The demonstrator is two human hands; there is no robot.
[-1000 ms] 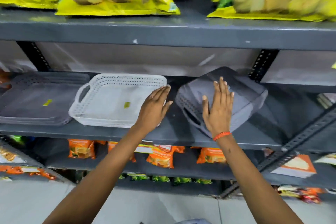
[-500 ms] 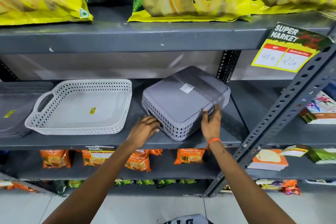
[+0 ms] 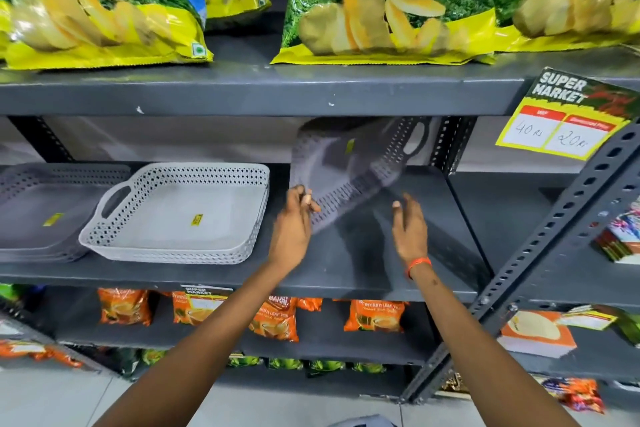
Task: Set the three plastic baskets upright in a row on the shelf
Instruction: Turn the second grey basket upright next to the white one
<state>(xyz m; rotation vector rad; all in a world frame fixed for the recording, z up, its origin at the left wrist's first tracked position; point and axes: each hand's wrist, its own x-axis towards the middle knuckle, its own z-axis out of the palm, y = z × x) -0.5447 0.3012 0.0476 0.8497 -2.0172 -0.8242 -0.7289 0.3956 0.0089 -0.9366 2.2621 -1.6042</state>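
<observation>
My left fingers pinch the near corner rim of the grey basket. Right hand hangs open just beside it, fingers apart, touching nothing I can see. Basket blurred, tipped steeply on edge, inside facing me, handle slot up by the right rear post, low corner near the shelf. Just left of my left hand, the white basket sits upright. Beyond it, at the frame's left edge, a darker basket sits upright too.
</observation>
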